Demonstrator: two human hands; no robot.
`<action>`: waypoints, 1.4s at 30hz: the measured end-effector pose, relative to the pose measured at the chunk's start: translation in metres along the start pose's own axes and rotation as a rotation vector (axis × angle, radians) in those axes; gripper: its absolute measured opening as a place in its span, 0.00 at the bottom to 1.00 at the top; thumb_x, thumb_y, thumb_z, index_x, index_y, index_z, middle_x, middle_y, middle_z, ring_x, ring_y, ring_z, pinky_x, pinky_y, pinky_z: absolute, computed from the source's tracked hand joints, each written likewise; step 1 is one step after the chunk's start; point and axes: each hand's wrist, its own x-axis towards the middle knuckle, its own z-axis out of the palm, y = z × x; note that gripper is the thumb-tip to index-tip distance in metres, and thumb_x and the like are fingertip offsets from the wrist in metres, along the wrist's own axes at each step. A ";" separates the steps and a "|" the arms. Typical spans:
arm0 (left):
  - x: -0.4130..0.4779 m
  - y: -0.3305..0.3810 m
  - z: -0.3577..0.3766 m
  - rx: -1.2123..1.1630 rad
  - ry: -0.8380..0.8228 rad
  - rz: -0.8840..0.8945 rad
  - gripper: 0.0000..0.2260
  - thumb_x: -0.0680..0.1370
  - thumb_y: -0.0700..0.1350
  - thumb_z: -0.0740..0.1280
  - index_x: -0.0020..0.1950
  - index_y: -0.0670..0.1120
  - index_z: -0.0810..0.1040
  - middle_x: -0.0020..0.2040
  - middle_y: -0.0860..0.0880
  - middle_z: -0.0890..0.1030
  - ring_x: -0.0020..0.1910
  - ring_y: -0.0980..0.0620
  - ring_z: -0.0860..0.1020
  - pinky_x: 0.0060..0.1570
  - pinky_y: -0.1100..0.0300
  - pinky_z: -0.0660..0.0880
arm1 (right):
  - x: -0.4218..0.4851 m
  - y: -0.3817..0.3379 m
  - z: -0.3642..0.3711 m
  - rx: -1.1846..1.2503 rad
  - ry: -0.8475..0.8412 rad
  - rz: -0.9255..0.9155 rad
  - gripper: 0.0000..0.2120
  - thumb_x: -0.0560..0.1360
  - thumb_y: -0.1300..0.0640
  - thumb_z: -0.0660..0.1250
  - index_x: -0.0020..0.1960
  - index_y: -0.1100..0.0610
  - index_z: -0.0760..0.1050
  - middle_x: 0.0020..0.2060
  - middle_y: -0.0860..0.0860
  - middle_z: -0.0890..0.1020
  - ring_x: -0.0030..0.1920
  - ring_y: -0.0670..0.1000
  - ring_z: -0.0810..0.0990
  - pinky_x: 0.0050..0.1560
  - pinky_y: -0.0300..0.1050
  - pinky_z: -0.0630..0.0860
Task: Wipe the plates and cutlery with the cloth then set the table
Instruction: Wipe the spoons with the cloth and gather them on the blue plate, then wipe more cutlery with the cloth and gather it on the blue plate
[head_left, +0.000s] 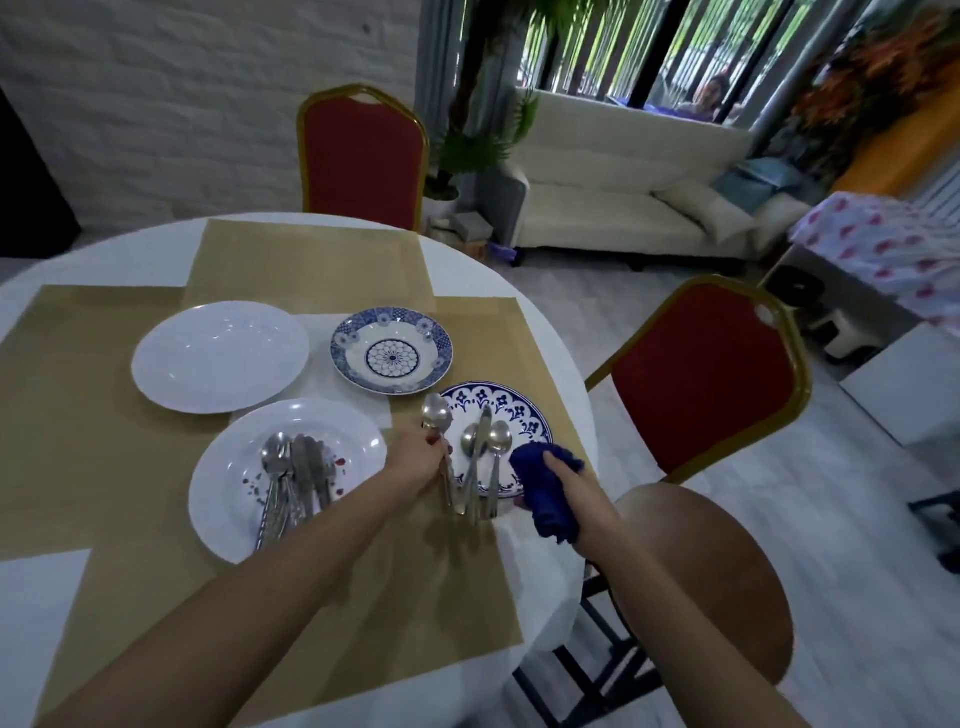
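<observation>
My left hand (418, 460) grips a silver spoon (436, 415) by its handle, bowl pointing away, at the left rim of a blue-patterned plate (511, 410). On that plate lie two spoons and a knife (480, 457). My right hand (569, 480) is closed around a bunched dark blue cloth (543, 491) at the plate's right side. A white plate with red specks (358, 441) at the near left holds a pile of several cutlery pieces (293, 478). Farther back sit a plain white plate (221, 358) and a blue floral bowl-plate (392, 349).
The round table (545, 338) has a white cloth and tan placemats (311, 265). Red chairs stand at the far side (363, 156) and at the right (696, 374). A brown round stool (727, 582) is close by my right arm. A sofa stands beyond.
</observation>
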 end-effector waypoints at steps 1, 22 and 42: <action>0.003 0.000 0.005 0.050 -0.023 -0.002 0.07 0.79 0.41 0.63 0.44 0.42 0.80 0.40 0.44 0.79 0.36 0.50 0.75 0.36 0.61 0.69 | 0.000 -0.001 -0.004 0.077 0.005 0.026 0.07 0.80 0.52 0.62 0.57 0.52 0.70 0.48 0.58 0.81 0.40 0.61 0.82 0.39 0.52 0.78; -0.001 -0.016 -0.008 0.324 0.119 0.151 0.11 0.78 0.41 0.62 0.56 0.47 0.81 0.54 0.48 0.82 0.53 0.47 0.79 0.51 0.59 0.73 | 0.022 -0.020 0.027 0.191 -0.114 0.149 0.16 0.79 0.45 0.62 0.56 0.58 0.77 0.52 0.61 0.83 0.44 0.61 0.82 0.31 0.46 0.80; -0.061 -0.121 -0.110 0.498 0.431 -0.219 0.14 0.79 0.50 0.59 0.59 0.44 0.73 0.55 0.44 0.80 0.55 0.42 0.76 0.49 0.52 0.75 | 0.024 0.005 0.156 -0.107 -0.424 0.211 0.13 0.78 0.61 0.64 0.62 0.57 0.71 0.45 0.60 0.83 0.41 0.58 0.83 0.33 0.45 0.77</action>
